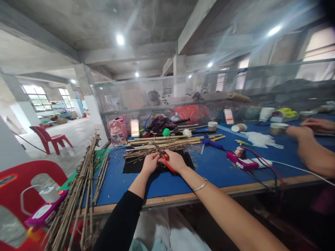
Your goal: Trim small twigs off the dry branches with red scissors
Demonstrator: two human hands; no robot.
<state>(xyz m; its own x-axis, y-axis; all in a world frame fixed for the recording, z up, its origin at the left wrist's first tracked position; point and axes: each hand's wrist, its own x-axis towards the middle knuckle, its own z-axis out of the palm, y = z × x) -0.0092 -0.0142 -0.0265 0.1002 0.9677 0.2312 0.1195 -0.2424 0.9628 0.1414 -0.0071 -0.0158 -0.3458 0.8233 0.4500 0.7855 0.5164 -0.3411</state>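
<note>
My right hand (175, 160) is closed around red-handled scissors (166, 161), whose dark blades point up and away to the left. Close beside it, my left hand (151, 163) has its fingers pinched together near the scissors; what they hold, if anything, is too small to name. Both hands are over a black cloth (133, 166) on the blue table top (162, 188). Just past them lies a pile of thin brown twigs (138, 153), with longer pale sticks (146, 141) behind.
A bundle of long dry stalks (78, 188) leans at the left table edge, by a red chair (31, 174). Right of my hands lie a blue glue gun (213, 143) and a purple power strip (242, 161) with cables. Another person's hand (309, 143) is at far right. A perforated screen (167, 92) stands behind.
</note>
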